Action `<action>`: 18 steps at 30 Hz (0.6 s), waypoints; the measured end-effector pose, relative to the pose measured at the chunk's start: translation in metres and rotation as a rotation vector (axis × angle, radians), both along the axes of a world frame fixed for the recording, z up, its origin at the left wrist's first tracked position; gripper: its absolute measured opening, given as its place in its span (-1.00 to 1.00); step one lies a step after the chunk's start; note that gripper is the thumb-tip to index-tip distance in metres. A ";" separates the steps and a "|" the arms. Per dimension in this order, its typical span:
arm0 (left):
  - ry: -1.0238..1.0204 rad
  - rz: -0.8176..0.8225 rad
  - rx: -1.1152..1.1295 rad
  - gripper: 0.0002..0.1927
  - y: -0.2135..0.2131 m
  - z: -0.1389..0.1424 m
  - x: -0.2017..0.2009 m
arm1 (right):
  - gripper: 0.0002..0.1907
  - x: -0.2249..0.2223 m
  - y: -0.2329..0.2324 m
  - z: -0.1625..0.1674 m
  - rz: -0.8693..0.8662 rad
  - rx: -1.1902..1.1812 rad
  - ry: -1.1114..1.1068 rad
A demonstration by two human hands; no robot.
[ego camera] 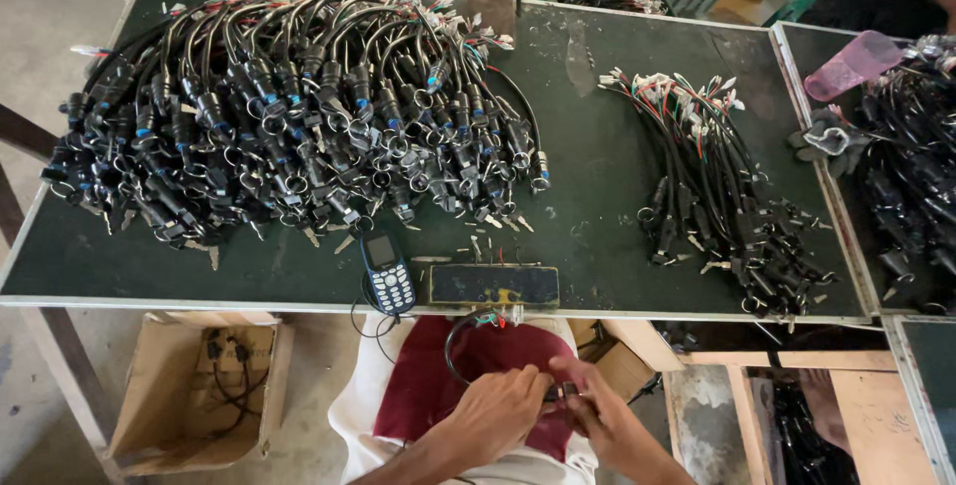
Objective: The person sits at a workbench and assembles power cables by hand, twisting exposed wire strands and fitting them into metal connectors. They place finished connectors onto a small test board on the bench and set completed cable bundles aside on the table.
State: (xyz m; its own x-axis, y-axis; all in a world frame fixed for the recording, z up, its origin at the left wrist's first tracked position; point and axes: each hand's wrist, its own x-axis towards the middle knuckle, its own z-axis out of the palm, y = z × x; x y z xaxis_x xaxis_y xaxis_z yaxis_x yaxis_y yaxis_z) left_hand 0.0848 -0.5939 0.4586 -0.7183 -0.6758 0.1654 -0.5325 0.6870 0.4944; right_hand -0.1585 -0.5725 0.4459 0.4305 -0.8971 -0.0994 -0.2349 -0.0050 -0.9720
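Head view: left hand (498,407) and right hand (597,413) meet over a maroon cloth (438,385) on the lap, both pinching one black cable assembly (468,331) (loop curling up toward the table edge (249,301)).

left hand (495,407) | right hand (602,415) | fingertips meeting, grip closed

Matt green surface (597,196), glossy black plastic cable assemblies (289,126), maroon cloth (428,385) at the bottom centre, brown cardboard box (169,395) at the lower left
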 end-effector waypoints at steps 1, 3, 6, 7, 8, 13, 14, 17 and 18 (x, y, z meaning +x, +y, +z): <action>0.016 0.005 -0.036 -0.77 0.001 0.002 -0.001 | -0.60 -0.003 -0.003 -0.002 0.023 -0.147 -0.084; 0.046 0.011 -0.107 -0.78 0.004 0.005 0.000 | -0.77 -0.011 -0.008 -0.008 0.074 0.368 -0.012; 0.040 -0.012 -0.012 -0.74 0.007 0.009 0.001 | -0.81 -0.016 -0.002 -0.022 0.151 0.101 0.276; 0.041 -0.020 0.046 -0.74 0.007 0.010 0.002 | -0.79 -0.016 0.001 -0.024 0.177 -0.160 0.393; 0.043 -0.025 0.108 -0.74 0.007 0.012 0.003 | -0.80 -0.017 0.004 -0.023 0.156 -0.208 0.471; 0.245 0.068 0.181 -0.76 0.007 0.019 0.001 | -0.86 -0.048 -0.022 0.038 -0.005 -0.124 0.653; 0.261 0.103 0.226 -0.75 0.008 0.021 -0.001 | -0.88 -0.060 -0.033 0.059 -0.243 -0.150 0.498; 0.373 0.136 0.271 -0.73 0.009 0.024 -0.006 | -0.81 -0.059 -0.048 0.101 -0.680 -0.205 -0.032; 0.418 0.136 0.266 -0.72 0.009 0.024 -0.007 | -0.72 -0.045 -0.047 0.102 -0.640 -0.225 -0.247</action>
